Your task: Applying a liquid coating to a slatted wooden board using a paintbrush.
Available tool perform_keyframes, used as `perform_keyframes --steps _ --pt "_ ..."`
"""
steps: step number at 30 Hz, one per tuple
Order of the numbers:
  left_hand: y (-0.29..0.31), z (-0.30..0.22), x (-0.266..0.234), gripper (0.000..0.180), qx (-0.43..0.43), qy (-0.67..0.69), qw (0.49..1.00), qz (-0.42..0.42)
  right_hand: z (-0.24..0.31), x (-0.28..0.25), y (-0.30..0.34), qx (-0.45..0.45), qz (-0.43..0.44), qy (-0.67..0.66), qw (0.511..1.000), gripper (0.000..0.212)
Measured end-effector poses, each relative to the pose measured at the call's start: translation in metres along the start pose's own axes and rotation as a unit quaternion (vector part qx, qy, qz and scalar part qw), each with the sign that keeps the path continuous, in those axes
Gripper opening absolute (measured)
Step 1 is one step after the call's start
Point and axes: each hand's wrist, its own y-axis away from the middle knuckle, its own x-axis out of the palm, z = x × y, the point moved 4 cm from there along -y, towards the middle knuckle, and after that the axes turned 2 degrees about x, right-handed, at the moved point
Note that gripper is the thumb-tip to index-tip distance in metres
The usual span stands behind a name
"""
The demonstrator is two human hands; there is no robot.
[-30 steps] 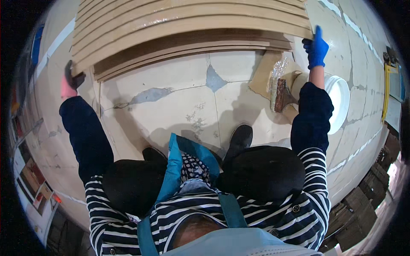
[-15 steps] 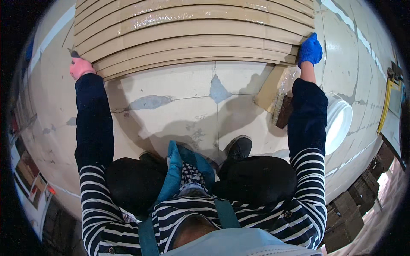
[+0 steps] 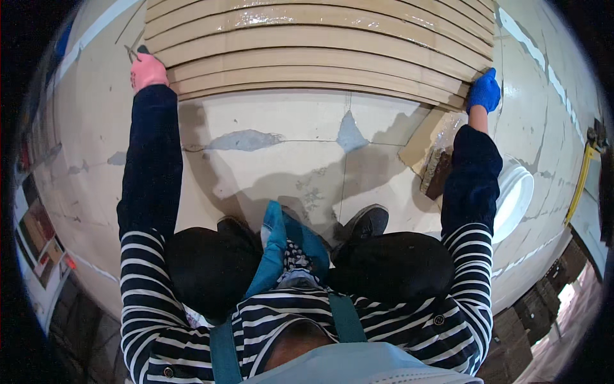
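A broad stack of flat brown cardboard sheets (image 3: pixel 307 56) lies fanned in overlapping layers ahead of me, glossy clear film or tape shining on its upper layers. At the stack's left edge, my left hand (image 3: pixel 148 72) in a pink glove is closed by the near corner. A thin grey strip or tool (image 3: pixel 132 52) sticks out beside its dark tip; its kind is unclear. My right hand (image 3: pixel 484 91), wearing a blue knit glove, is closed on the near right corner. The fingertips of both hands are partly hidden. Both arms are stretched forward.
Under the stack's right corner, a tan block or folded piece (image 3: pixel 419 137) with clear film lies by a dark brown piece (image 3: pixel 438 173). Right of my right forearm stands a white bucket (image 3: pixel 513 201). A yellow-edged frame (image 3: pixel 581 182) is at the far right. The pale floor (image 3: pixel 281 169) has grey patches.
The view has turned slightly, so the stack and floor sit farther right in the picture. My left hand appears a little farther forward; both hands stay at the stack's corners.
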Motion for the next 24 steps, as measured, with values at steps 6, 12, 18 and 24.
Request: perform_keyframes --steps 6,12,18,24 --pt "0.000 -0.005 -0.003 0.055 0.010 -0.007 1.000 -0.022 0.007 -0.006 0.003 0.030 0.032 0.007 0.999 0.065" --pt "-0.009 -0.001 0.005 0.056 0.053 -0.040 0.998 0.019 -0.004 0.000 -0.002 0.075 0.015 -0.005 0.997 0.067" --pt "-0.025 0.002 0.007 0.058 0.039 -0.067 0.996 0.036 0.000 0.003 -0.006 0.018 0.018 0.026 0.999 0.066" --pt "-0.029 0.021 -0.021 0.062 0.156 -0.186 0.967 0.075 -0.023 -0.012 -0.005 -0.042 0.142 -0.120 0.982 0.056"
